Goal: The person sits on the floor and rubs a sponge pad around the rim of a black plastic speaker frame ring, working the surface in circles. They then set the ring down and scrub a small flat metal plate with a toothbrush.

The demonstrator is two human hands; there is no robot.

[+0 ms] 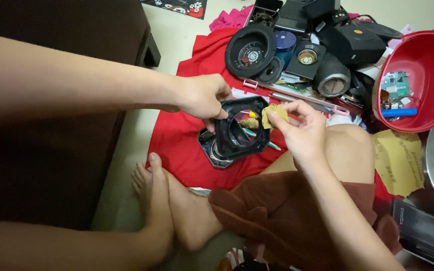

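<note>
Our fingers are busy on both sides: the left hand (202,95) pinches the upper rim of a black speaker frame (241,128), thumb and fingertips closed on its edge, while the right hand (302,131) holds a small yellow scrap of sandpaper-like sheet (273,115) folded between thumb and forefinger. The frame hangs tilted just above the red cloth (182,150), near the middle of the view, and the scrap touches the frame's rim at about two o'clock.

We judge the work to be midway. The frame already stands free of its cone and magnet; a round metal part (213,150) lies beneath it at seven o'clock. The rubbing or cleaning of the rim seems only under way, since most of the rim is untouched by the scrap.

At one o'clock from the frame lie more speaker parts (251,50), and at three o'clock a red bowl (430,60) holds small pieces.
</note>
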